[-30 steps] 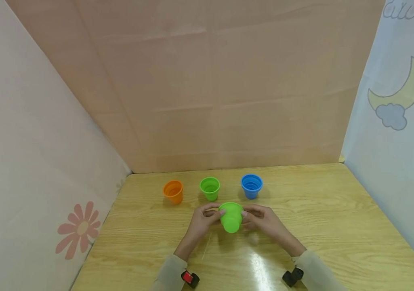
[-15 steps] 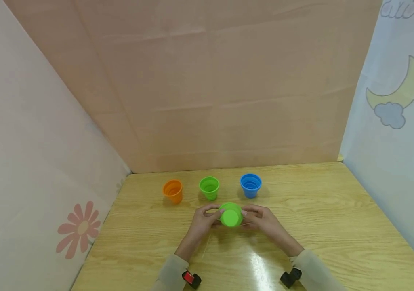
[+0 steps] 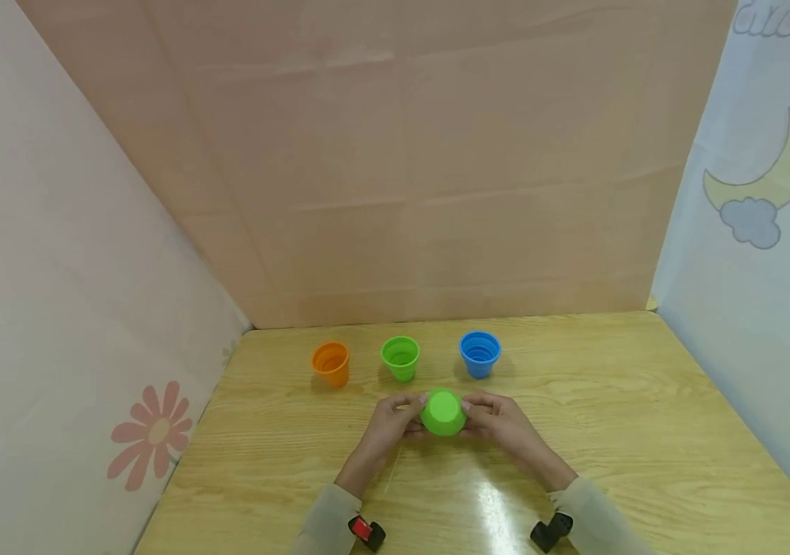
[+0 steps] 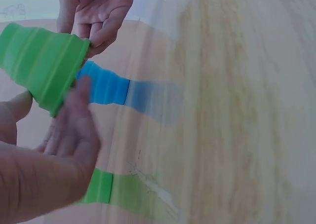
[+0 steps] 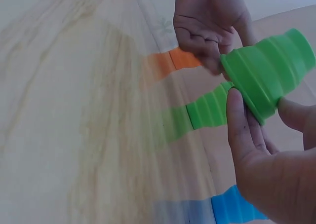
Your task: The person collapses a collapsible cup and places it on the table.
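Note:
A light green ribbed collapsible cup is held over the table between both hands, its closed base turned up toward the head camera. My left hand pinches the cup's left side near the rim, thumb on the wall and fingers at the rim. On the opposite side my right hand grips it the same way. Both wrist views show the cup stretched out in steps, with its wide rim toward the table. The cup's inside is hidden.
Behind the hands, an orange cup, a second green cup and a blue cup stand upright in a row on the wooden table. A pinkish-brown sheet rises behind; patterned white sheets flank the table.
The held green cup has tipped over: its base has swung from pointing toward the person to facing upward. Both hands keep their hold and stay nearly in place.

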Motion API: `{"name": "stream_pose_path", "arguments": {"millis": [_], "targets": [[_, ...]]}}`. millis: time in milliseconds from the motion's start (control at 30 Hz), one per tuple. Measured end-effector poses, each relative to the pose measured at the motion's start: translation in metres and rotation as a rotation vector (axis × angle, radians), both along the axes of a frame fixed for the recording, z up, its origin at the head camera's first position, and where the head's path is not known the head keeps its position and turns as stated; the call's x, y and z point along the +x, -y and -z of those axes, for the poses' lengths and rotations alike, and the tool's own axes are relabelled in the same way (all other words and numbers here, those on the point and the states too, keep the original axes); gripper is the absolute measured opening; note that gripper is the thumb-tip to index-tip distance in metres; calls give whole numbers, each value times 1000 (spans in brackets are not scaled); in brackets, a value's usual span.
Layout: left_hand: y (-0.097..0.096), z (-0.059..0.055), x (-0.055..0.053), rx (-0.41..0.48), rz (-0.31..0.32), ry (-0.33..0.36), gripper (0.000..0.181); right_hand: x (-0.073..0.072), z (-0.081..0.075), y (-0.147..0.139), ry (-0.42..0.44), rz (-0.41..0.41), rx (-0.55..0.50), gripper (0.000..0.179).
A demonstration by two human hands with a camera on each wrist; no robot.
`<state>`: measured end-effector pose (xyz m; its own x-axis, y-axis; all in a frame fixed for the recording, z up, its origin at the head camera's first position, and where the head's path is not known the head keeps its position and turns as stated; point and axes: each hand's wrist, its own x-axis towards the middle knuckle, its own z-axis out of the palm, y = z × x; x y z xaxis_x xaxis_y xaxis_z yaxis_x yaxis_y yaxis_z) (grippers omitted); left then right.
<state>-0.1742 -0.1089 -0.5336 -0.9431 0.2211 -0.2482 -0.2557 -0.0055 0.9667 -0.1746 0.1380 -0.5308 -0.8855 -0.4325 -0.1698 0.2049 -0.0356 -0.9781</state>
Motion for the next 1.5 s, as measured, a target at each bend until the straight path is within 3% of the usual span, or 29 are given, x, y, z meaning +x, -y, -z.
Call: {"name": "stream_pose_path", "arguments": {"millis": [200, 400, 767, 1033, 1500], "targets": [[2, 1, 1, 97, 37, 35, 45, -1, 2, 1, 32, -7, -33, 51], [5, 4, 1, 120, 42, 33, 47, -1, 4, 1, 97, -14, -75, 43], [1, 5, -3, 150, 57, 37, 44, -4, 2, -1, 115, 11, -126, 38], [-1, 9, -3, 165, 74, 52, 47, -4, 5, 0, 140, -12, -179, 24], [-8, 9, -1, 126, 92, 87, 46, -4, 8, -3, 158, -49, -156, 38]]}}
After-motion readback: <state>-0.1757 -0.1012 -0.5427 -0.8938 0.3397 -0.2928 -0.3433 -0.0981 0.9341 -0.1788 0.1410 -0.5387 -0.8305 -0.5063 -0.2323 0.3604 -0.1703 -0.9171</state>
